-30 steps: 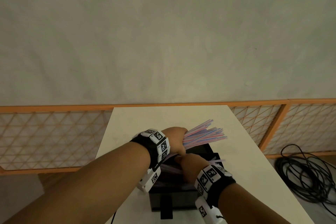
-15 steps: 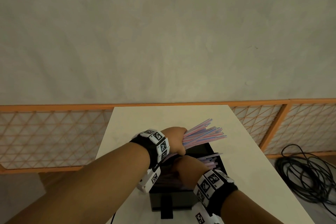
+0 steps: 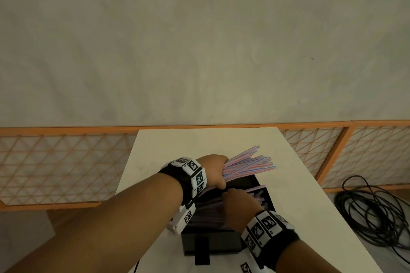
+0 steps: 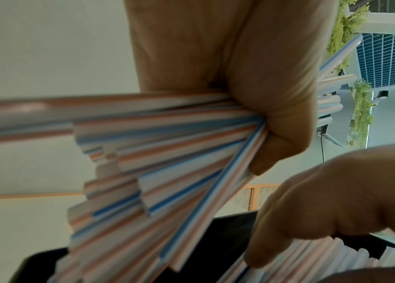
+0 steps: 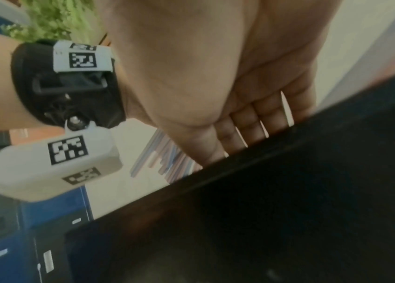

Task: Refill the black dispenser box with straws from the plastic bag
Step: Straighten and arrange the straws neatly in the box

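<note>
Black box point(image 3: 210, 241) nr table point(image 3: 288, 184) edge

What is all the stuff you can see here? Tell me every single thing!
Striped plastic straws in a bunch: many, pink, blue and white, gripped above the box.
Straws in the box: many, pale, lying inside.
Black dispenser box: one, black, near end of table.
White table: one, cream-white, centre.
Orange lattice fence: orange, behind the table.
Black cable coil: one, black, floor at right.
Left hand: grips the bunch.
Right hand: fingers reach into the box.
</note>
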{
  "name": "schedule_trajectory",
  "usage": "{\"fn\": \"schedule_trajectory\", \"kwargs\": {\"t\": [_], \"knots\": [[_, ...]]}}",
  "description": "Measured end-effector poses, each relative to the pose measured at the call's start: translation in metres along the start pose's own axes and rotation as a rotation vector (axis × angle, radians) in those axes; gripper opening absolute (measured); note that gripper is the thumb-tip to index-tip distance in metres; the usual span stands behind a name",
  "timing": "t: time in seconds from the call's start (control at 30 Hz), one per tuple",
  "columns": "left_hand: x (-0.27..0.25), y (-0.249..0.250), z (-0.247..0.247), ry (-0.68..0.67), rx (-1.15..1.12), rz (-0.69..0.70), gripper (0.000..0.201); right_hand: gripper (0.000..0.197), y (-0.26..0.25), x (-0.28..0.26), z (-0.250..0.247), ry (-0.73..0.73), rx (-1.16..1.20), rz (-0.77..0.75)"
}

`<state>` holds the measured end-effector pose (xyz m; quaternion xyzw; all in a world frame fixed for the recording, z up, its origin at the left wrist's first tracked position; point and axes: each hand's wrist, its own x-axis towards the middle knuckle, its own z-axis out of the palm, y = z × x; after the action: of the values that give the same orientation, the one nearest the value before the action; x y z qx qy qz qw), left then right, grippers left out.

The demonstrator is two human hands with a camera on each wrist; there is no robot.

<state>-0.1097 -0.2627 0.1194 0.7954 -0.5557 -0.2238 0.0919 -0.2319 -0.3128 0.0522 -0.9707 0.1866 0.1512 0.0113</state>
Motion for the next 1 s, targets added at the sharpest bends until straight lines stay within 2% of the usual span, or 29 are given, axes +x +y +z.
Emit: {"fn": "schedule_trajectory", "kwargs": {"t": [0.2, 0.33, 0.43, 0.6, 0.73, 0.9, 1.0], "knots": [[-0.001, 0.001, 0.000, 0.005, -0.011, 0.005, 0.045, 0.031, 0.006, 0.008, 0.003, -0.139, -0.072, 0.136], [-0.001, -0.001, -0.001, 0.007, -0.017, -0.001, 0.045, 0.030, 0.009, 0.013, 0.006, -0.196, -0.103, 0.120], [-0.002, -0.002, -0.001, -0.002, -0.013, -0.008, 0.044, 0.030, 0.010, 0.019, 0.012, -0.249, -0.021, 0.155], [-0.003, -0.002, 0.001, -0.004, -0.016, -0.011, 0.045, 0.032, 0.016, 0.020, 0.016, -0.180, 0.074, 0.166], [-0.001, -0.003, 0.004, -0.011, -0.004, -0.025, 0.045, 0.043, 0.021, 0.020, 0.018, -0.129, 0.076, 0.081], [0.003, 0.001, 0.009, -0.042, 0.036, -0.045, 0.043, 0.034, 0.021, 0.013, 0.011, -0.023, 0.018, -0.047], [0.008, 0.005, 0.013, -0.050, 0.071, -0.043, 0.041, 0.038, 0.013, 0.008, 0.003, 0.043, 0.023, -0.104]]}}
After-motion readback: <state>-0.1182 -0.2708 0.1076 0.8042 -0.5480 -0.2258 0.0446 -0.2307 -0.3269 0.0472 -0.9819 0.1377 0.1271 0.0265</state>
